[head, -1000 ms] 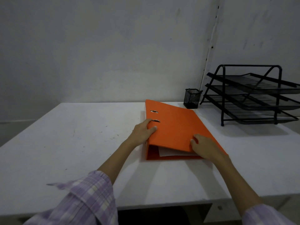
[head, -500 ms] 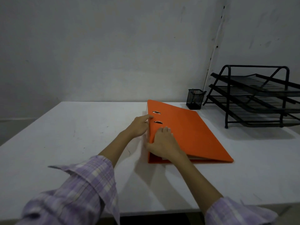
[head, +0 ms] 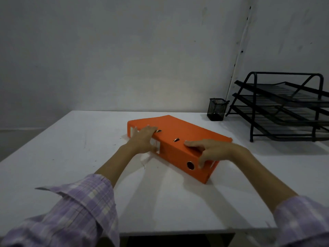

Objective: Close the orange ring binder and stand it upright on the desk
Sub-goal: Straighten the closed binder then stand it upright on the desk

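Observation:
The orange ring binder [head: 188, 134] lies flat and closed on the white desk [head: 74, 150], turned so its spine with a white label and a finger hole faces me at an angle. My left hand [head: 144, 139] lies over the spine's far end, fingers across the top edge and the label. Over the near end, my right hand [head: 213, 150] grips the binder, fingers on the cover and thumb down the spine beside the finger hole.
A black mesh pen cup [head: 217, 111] stands at the back of the desk near the wall. A black three-tier wire letter tray [head: 284, 107] fills the back right corner. The desk's front edge runs just below my sleeves.
The binder has swung round from lying with its spine to the left to an angle with the spine facing me. My right hand moved from the spine area to the near end.

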